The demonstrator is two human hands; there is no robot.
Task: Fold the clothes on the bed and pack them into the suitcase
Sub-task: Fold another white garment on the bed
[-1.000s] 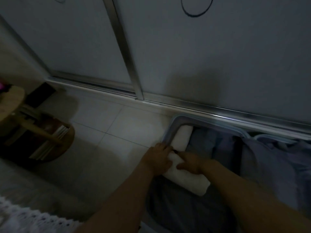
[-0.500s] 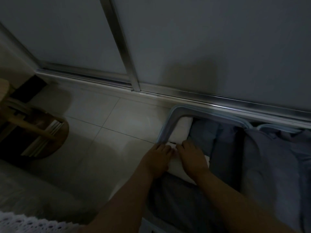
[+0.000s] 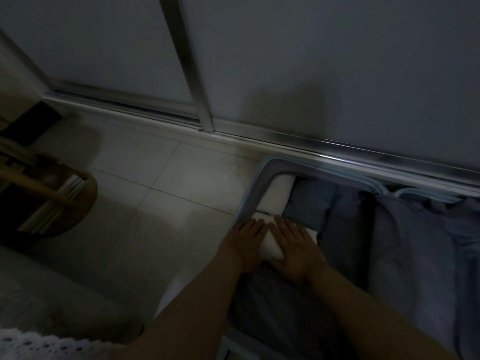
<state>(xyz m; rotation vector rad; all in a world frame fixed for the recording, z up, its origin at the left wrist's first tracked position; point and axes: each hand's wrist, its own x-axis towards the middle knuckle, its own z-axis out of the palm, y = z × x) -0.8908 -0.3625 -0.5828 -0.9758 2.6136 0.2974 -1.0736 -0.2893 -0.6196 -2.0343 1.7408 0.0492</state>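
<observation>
A dim bedroom corner, seen from above. Pale sliding doors point(image 3: 311, 61) with a smooth, shiny metal track point(image 3: 337, 149) fill the view from 10 to 2 o'clock. Glossy light floor tiles point(image 3: 155, 190) spread across the centre and left. At 9 o'clock stands a curved wooden rack point(image 3: 52, 198); at 7 o'clock lies a strip of white lace fabric point(image 3: 31, 344).

An open suitcase point(image 3: 255, 188) with a hard, rounded pale-blue rim lies on the floor from 3 to 5 o'clock, against the track. Soft, creased grey-blue clothes point(image 3: 402, 242) lie inside it, loosely heaped on the right.

Along the case's left wall sit two white garments rolled into plump cylinders, end to end. The far roll point(image 3: 278, 196) lies untouched. The near roll point(image 3: 270, 245), just right of centre, is under both hands.

A second ago this near roll lay slanted, its tail pointing toward 4 o'clock, with the right hand's fingers curled at its end. Now it lies in line with the far roll, snug to the wall. The left hand point(image 3: 246, 242) and right hand point(image 3: 293, 250) lie side by side on it, fingers straight and flat, pressing down and gripping nothing.

This piece looks packed; the hands are probably only settling it before going back for more clothes.
</observation>
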